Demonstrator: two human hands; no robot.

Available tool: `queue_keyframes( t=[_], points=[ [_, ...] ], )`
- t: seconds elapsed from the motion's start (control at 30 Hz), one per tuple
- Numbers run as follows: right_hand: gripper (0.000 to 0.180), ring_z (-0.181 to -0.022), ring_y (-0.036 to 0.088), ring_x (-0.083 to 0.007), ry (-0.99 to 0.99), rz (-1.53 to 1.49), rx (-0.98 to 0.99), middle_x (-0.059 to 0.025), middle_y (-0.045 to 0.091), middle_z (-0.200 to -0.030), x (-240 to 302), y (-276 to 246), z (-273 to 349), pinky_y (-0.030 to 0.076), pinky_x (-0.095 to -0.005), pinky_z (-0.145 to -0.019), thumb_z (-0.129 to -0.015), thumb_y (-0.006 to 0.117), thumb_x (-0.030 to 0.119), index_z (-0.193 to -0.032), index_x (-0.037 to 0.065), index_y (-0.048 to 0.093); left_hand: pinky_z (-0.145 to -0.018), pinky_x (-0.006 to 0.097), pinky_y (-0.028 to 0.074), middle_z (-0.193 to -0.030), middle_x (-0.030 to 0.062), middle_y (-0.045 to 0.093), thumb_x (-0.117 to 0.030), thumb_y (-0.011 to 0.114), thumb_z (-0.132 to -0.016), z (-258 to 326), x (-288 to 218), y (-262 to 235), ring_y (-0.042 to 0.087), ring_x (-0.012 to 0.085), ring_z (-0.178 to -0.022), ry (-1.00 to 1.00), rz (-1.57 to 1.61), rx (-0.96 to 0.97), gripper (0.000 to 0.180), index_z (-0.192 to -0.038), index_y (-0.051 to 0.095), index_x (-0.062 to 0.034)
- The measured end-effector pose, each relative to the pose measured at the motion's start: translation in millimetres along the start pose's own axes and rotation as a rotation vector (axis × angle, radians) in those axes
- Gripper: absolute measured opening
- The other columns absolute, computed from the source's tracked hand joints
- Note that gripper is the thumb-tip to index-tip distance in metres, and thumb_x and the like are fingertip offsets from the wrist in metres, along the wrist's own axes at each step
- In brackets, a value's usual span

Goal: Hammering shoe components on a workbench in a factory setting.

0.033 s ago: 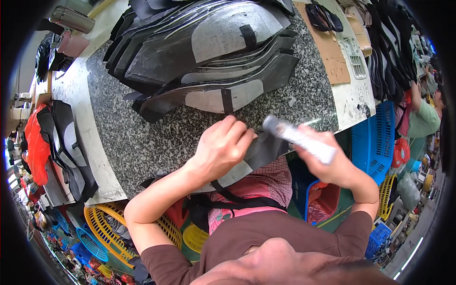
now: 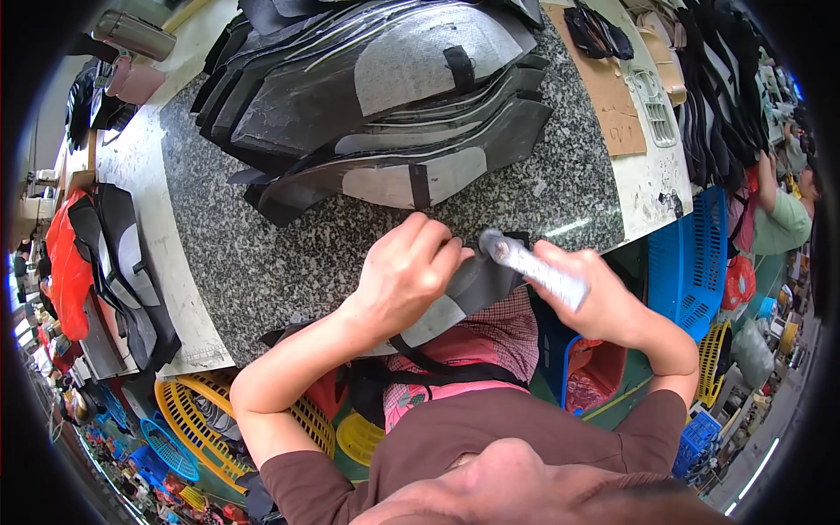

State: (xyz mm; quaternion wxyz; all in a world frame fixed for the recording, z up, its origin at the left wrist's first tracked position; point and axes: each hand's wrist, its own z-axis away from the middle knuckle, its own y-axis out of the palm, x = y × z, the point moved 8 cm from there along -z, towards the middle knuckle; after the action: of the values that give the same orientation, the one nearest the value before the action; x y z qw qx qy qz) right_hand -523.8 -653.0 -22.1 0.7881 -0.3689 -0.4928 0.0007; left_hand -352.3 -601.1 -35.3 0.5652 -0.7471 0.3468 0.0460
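Observation:
My right hand (image 2: 593, 296) grips the handle of a hammer (image 2: 547, 273), wrapped in something whitish. Its grey metal head is at the upper edge of a dark grey sheet piece (image 2: 493, 282) with a pale patch; I cannot tell whether they touch. This piece lies along the near table edge and hangs partly over it. At the piece's upper left edge is my left hand (image 2: 407, 271), its fingers curled and pinched together. What sits between those fingertips is hidden. Just beyond lies a stack of similar dark pieces with pale patches (image 2: 385, 114).
A speckled stone slab (image 2: 227, 236) covers the table's middle. Brown cardboard (image 2: 604, 105) lies at the right. More dark pieces (image 2: 131, 262) and a red bag (image 2: 66, 271) are at the left edge. Blue (image 2: 687, 262) and yellow baskets (image 2: 197, 420) stand beside the table.
My right hand and the hammer have moved left and slightly down, bringing the hammer head to the edge of the dark piece. My left hand has stayed in place.

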Motion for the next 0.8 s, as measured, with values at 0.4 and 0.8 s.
queue_keyframes(
  t=[0.4,0.8],
  points=[
    [0.021,-0.075,0.066,-0.0462,-0.005,0.049,0.065,-0.0206,0.062,-0.078,-8.6,11.1,-2.1,0.051,-0.0482,-0.061,-0.091,0.065,0.002,-0.109,0.0,0.054,-0.066,0.035,0.054,-0.089,0.008,0.062,0.0,0.074,-0.076,16.0,-15.9,0.3,0.061,0.0237,-0.08,-0.025,-0.008,0.069,0.028,-0.104,0.073,0.0029],
    [0.019,-0.076,0.066,-0.0466,0.012,-0.075,0.068,-0.022,0.064,-0.081,-10.4,13.4,-13.8,0.052,-0.0488,-0.062,-0.095,0.068,0.008,-0.109,-0.001,0.059,-0.068,0.039,0.053,-0.087,0.009,0.064,0.002,0.078,-0.075,33.3,7.7,-0.7,0.062,0.0278,-0.079,-0.249,0.28,0.031,0.027,-0.102,0.076,-0.0009]
  ],
)
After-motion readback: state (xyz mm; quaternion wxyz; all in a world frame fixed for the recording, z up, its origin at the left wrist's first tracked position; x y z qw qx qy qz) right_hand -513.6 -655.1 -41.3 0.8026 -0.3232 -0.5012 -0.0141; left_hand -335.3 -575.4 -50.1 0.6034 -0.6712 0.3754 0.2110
